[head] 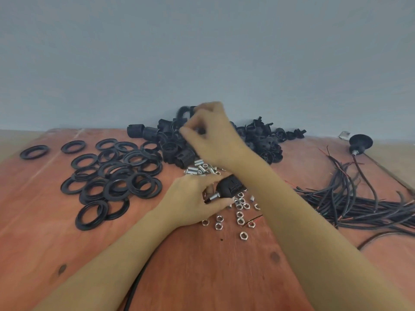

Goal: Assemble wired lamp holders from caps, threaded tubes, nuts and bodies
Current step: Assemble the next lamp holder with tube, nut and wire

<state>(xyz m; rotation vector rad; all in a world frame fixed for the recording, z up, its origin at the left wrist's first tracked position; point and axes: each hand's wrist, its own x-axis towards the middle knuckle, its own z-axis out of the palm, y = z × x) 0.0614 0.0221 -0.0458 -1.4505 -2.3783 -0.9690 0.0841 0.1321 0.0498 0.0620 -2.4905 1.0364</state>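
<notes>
My left hand [193, 194] grips a black cap [230, 187] with a silver threaded tube [215, 195] sticking out of it and a black wire through the tube. My right hand [213, 133] reaches over the heap of black lamp-holder bodies [170, 144] at the back by the wall; its fingers are curled down into the heap, and whether they hold a body is hidden. Loose threaded tubes [197, 169] lie just beyond my left hand. Several silver nuts [240, 217] are scattered in front of it.
Several black rings [116, 173] cover the left half of the reddish wooden board [202, 265]. A bundle of black wires [350, 198] lies at the right. One finished cap with wire [360, 142] stands at the far right. The grey wall rises right behind the heap.
</notes>
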